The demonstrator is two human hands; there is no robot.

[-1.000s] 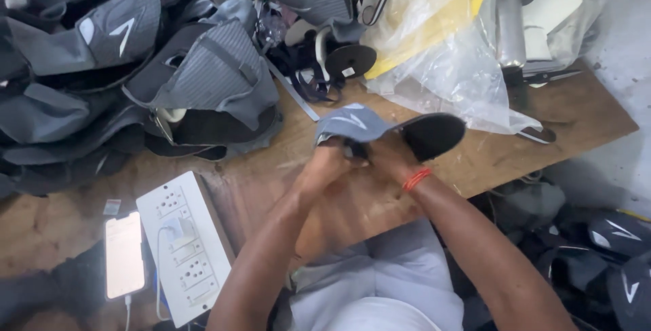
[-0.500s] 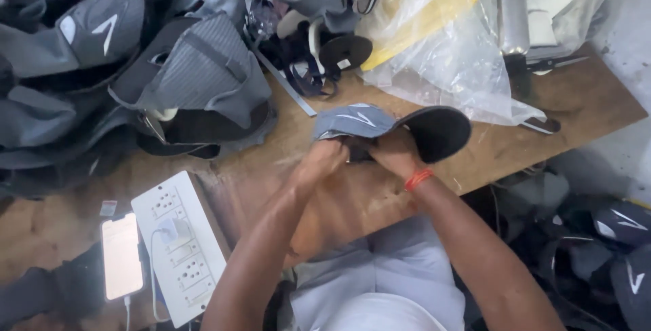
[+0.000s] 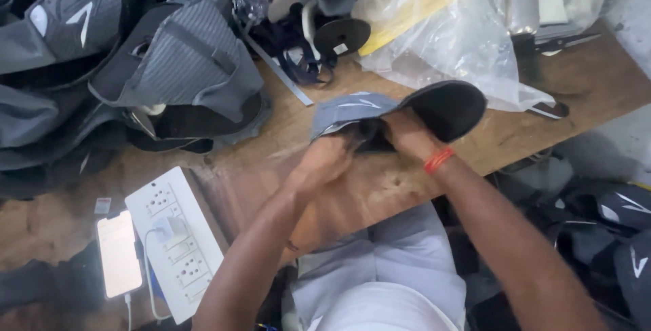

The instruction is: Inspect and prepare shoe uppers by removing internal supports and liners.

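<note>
Nearest to the camera was the person's lap in light grey cloth, and from there both bare forearms reached forward over the wooden surface (image 3: pixel 380 188). To the left of the arms, on the near part of that surface, lay a white power strip (image 3: pixel 178 243) with a white charger plugged in, and just beside it a phone (image 3: pixel 119 254) with its screen lit and a cable running from it.

A little farther, above the middle of the surface, the two hands met on a grey shoe upper (image 3: pixel 349 115) with a black insole (image 3: pixel 446 108) joined to it. The left hand (image 3: pixel 327 161) was closed on the lower edge of the grey part, its fingers curled under the fabric, so they were mostly hidden. The right hand (image 3: pixel 405 134), with an orange band (image 3: pixel 438 160) at the wrist, gripped the piece from the right, where the grey fabric met the black insole; its fingers were folded around the dark inside. The piece was held up between both hands, the grey part on the left and the black oval sticking out to the right past the right hand. Whether it touched the surface could not be told.

Beyond the hands, on the left, a big heap of grey shoe uppers (image 3: pixel 176 66) covered the surface. Behind the hands lay dark straps and a small black round piece (image 3: pixel 341 35). On the far right was a crumpled clear plastic bag (image 3: pixel 461 39) with something yellow inside.
</note>
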